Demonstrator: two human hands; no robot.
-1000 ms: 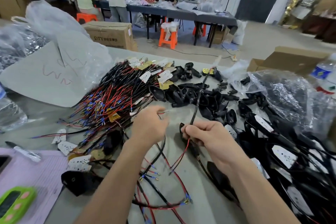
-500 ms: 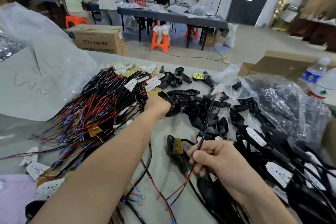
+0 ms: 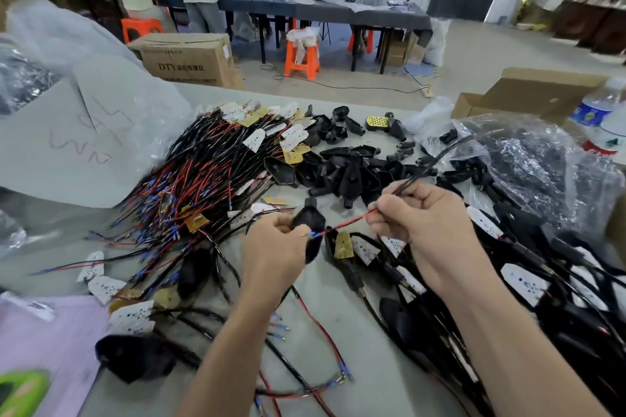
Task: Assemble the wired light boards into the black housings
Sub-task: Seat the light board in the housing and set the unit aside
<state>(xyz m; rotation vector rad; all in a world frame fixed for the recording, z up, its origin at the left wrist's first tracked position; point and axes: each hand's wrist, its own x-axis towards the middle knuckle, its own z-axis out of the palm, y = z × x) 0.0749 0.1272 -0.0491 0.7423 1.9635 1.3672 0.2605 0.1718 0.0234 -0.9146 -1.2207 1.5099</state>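
Hands: we note the left hand [image 3: 274,249] just left of centre frame, fingers curled round one black housing [image 3: 309,224], held above the table [image 3: 338,360]. The right hand [image 3: 425,218] is close beside it, not touching, fist closed on a black cable [image 3: 437,159] that rises to the upper right. A red wire [image 3: 352,221] spans the gap from the right fingers to the left fingertips, its blue tip at the housing.

Beyond: loose housings [image 3: 349,169] are heaped just above the hands. A heap of wired light boards [image 3: 203,173] fans out in red and black at centre left.

Right side: we log a clear plastic bag [image 3: 542,166], with a water bottle [image 3: 596,112] and a cardboard box [image 3: 528,91] above it.
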